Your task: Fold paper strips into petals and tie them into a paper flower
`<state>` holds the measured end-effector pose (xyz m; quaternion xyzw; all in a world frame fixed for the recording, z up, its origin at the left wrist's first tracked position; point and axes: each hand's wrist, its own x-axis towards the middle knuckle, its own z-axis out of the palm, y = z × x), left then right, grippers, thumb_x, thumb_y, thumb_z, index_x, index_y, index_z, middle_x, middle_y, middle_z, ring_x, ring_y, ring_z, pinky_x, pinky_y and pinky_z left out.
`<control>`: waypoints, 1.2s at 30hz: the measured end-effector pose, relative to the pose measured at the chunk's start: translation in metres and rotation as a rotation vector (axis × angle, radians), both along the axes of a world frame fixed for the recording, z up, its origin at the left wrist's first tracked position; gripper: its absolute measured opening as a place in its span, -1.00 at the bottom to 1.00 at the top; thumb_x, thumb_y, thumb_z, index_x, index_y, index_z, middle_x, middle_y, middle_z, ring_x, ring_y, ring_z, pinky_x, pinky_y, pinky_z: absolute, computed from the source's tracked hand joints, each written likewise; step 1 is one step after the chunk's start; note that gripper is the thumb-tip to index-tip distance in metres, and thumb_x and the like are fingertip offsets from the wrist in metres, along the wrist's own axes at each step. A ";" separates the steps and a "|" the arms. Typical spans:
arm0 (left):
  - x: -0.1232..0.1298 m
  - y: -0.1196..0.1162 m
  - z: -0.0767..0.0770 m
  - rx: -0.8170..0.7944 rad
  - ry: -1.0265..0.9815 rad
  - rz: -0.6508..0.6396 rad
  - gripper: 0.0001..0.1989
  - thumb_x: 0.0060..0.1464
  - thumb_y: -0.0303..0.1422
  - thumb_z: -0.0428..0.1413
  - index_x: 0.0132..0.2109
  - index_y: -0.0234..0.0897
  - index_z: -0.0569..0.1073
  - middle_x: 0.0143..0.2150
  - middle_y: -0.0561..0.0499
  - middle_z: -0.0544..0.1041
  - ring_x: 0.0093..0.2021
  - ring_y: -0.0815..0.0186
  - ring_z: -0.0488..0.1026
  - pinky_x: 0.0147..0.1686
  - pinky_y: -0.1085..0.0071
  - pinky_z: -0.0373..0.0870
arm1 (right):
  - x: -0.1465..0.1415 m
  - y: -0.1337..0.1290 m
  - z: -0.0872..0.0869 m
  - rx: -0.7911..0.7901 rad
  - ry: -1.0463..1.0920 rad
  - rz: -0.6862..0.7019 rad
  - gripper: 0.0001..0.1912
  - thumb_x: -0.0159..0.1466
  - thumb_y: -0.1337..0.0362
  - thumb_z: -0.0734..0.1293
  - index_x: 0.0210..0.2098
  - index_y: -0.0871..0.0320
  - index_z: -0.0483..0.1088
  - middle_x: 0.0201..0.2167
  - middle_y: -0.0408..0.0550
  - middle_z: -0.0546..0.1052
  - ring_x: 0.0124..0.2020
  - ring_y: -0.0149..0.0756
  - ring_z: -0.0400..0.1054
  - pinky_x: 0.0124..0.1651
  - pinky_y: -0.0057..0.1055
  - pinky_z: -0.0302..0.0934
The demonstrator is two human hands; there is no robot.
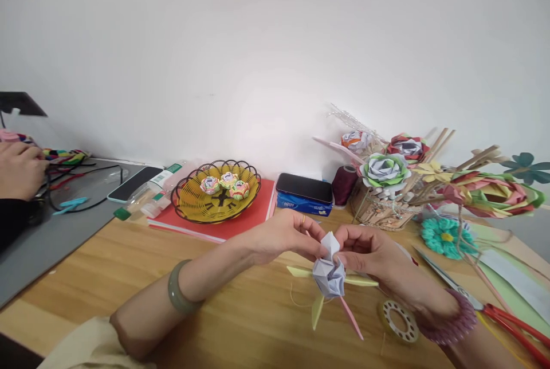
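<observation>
Just above the table I hold a folded paper flower [330,278] between both hands. Its middle is white, with pale yellow petals and one pink petal sticking out around it. My left hand [290,238] pinches a raised white petal from the left, thumb against the paper. From the right, my right hand [365,251] grips the same white part between thumb and fingers. Some fingertips are hidden behind the paper. A thin yellow thread hangs beside the flower. Near my right wrist lies a thread spool [399,321] with a ring of holes.
A yellow wicker basket [193,215] with small paper flowers stands on red paper [267,197]. A phone [304,187] rests on a blue box [301,203]. Scissors [466,295] lie at right, below a pot of paper flowers [378,214]. Another person's hand [21,171] is far left.
</observation>
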<state>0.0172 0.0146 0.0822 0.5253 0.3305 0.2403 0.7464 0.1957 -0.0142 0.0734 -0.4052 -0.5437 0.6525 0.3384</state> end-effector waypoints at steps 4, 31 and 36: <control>0.002 -0.002 0.002 0.032 0.053 0.045 -0.75 -0.41 -0.39 0.28 -0.47 -0.41 0.45 -0.59 0.08 0.43 -0.56 0.48 0.35 -0.44 0.50 0.28 | 0.000 0.002 0.000 0.026 -0.043 -0.030 -0.78 -0.07 0.21 0.45 -0.55 0.20 0.37 -0.58 -0.18 0.44 -0.54 -0.46 0.30 -0.44 -0.50 0.18; 0.002 -0.021 -0.001 0.705 0.183 0.324 -0.93 -0.19 -0.52 0.05 -0.54 -0.32 0.31 -0.52 0.09 0.31 -0.51 0.49 0.27 -0.51 0.57 0.22 | -0.009 -0.011 -0.010 0.657 -0.323 -0.256 -0.92 0.15 0.27 0.30 -0.45 0.12 0.34 -0.53 -0.14 0.43 -0.50 -0.39 0.32 -0.43 -0.49 0.23; -0.001 -0.007 0.001 0.339 -0.182 0.222 -0.77 -0.07 -0.32 0.04 -0.22 -0.29 0.37 -0.27 0.00 0.38 -0.47 0.44 0.37 -0.45 0.47 0.33 | -0.004 -0.012 -0.009 0.825 -0.325 -0.314 -0.95 0.17 0.35 0.28 -0.40 0.06 0.33 -0.44 -0.12 0.46 -0.41 -0.34 0.36 -0.35 -0.45 0.26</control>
